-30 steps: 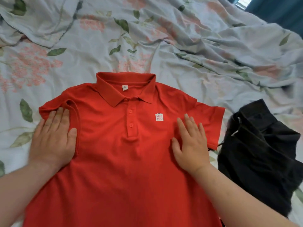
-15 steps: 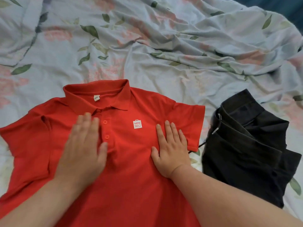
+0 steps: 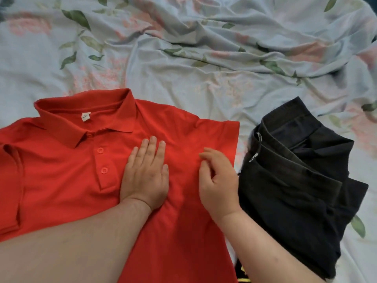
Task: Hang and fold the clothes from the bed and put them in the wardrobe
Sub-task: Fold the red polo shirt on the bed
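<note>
Red polo shirt [image 3: 61, 180]: left hand [image 3: 145, 176] has slid right, pressing flat, while right hand [image 3: 217, 180] now seemingly pinches fabric, starting a fold.

Open floral sheet [image 3: 183, 82] is left free beyond the collar of the red polo shirt [image 3: 61, 176], while passage to the right is blocked by the black folded garment [image 3: 302, 190] lying just beside the sleeve.

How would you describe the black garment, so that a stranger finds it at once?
Look at the floral bed sheet. A red polo shirt lies on it; directly right of it, beside the right hand, lies the black garment. It is the only dark, roughly folded piece, with small white lettering on an edge.
</note>
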`<state>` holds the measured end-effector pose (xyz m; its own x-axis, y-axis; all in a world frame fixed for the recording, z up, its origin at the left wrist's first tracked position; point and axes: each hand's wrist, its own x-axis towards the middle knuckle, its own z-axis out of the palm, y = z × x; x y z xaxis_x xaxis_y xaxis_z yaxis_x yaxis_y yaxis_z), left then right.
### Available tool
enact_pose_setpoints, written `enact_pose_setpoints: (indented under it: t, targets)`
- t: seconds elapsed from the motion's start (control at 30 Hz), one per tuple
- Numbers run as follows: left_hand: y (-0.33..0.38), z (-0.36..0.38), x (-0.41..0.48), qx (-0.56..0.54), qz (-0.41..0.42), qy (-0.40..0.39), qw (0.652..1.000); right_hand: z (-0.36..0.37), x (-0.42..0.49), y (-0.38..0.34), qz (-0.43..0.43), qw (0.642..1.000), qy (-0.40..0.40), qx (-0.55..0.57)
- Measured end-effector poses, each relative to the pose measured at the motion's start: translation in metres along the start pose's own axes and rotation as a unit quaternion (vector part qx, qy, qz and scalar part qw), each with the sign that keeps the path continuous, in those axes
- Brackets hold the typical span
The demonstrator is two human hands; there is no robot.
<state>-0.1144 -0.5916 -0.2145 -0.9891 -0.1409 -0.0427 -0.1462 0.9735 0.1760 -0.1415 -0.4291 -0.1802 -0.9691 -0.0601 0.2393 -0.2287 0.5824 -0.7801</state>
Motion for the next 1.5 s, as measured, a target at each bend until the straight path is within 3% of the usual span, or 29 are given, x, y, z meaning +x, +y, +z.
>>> enact_pose_setpoints:
  t: [0.07,0.1,0.2,0.3,0.4,0.5,0.63,0.8,0.87,0.9,1.0,1.17,1.5]
  targets:
    - [-0.001,0.000,-0.001,0.001,-0.002,0.000,1.000,-0.020,0.024,-0.003,0.064,0.994,0.078,-0.045]
    - [0.000,-0.001,0.000,-0.001,-0.002,0.000,1.000,-0.027,0.036,-0.004,0.130,0.987,0.071,-0.066]
    - [0.001,-0.001,0.000,-0.004,-0.002,0.001,1.000,-0.029,0.059,-0.005,0.312,0.945,-0.035,-0.088]
    - [0.001,-0.001,0.000,0.002,-0.003,0.006,1.000,-0.024,0.071,-0.005,0.340,0.931,-0.090,-0.095]
    - [0.002,-0.002,0.000,0.003,-0.005,0.001,1.000,-0.029,0.072,-0.013,0.286,0.951,-0.100,-0.060]
    - [0.002,-0.001,-0.001,0.002,-0.006,0.005,1.000,-0.027,0.067,-0.036,0.164,0.977,-0.102,-0.094]
    - [0.000,0.000,0.000,-0.006,-0.005,0.011,1.000,-0.010,0.054,-0.059,0.045,0.960,-0.225,-0.158]
    - [0.001,0.000,0.000,-0.004,-0.003,0.010,1.000,-0.027,0.048,-0.046,0.095,0.940,-0.322,-0.064]
    - [0.001,0.000,0.000,-0.001,-0.002,0.008,1.000,-0.030,0.040,-0.034,0.097,0.946,-0.307,-0.026]
    - [0.001,0.000,0.000,-0.001,-0.002,0.007,1.000,-0.028,0.036,-0.028,0.084,0.961,-0.263,-0.027]
    - [0.000,0.000,0.000,0.001,-0.001,0.004,1.000,-0.009,0.033,-0.013,0.012,0.982,-0.160,-0.099]
    - [0.000,0.003,-0.002,0.001,-0.003,0.009,1.000,0.017,0.014,0.010,-0.077,0.930,-0.251,-0.256]
    - [0.002,0.001,-0.001,-0.015,-0.006,0.010,1.000,0.025,0.014,0.020,-0.085,0.917,-0.233,-0.311]
